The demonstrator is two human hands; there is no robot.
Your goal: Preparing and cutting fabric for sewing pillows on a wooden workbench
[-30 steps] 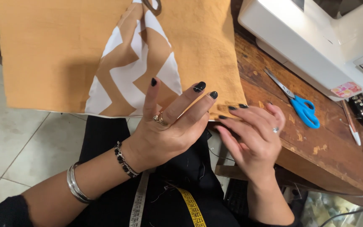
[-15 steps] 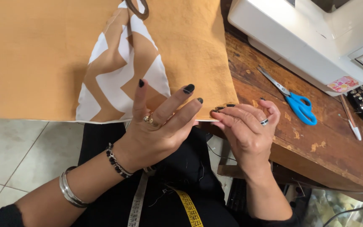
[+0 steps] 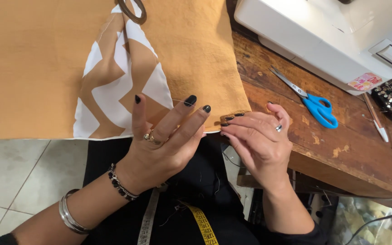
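At the edge of a worn wooden table (image 3: 341, 149), a person's two hands work the lower corner of a mustard-coloured cloth (image 3: 32, 68) with a brown-and-white zigzag panel (image 3: 119, 90). The left hand (image 3: 159, 145) lies spread on the cloth, fingers loose and extended, gripping nothing; the fingertips reach the hem beside the zigzag panel. The right hand (image 3: 259, 140) has its fingertips bunched together in a pinch on the cloth's bottom right corner, where the hem hangs just over the table's edge. Compared with a second ago, the cloth has slid up and to the left, and both hands have followed it, the right hand closing further onto the corner. That suggests the hem is being drawn taut and lined up. Blue-handled scissors (image 3: 316, 106) lie untouched on the table near a white sewing machine (image 3: 332, 41). A yellow measuring tape (image 3: 203, 224) hangs over the person's dark clothing below.
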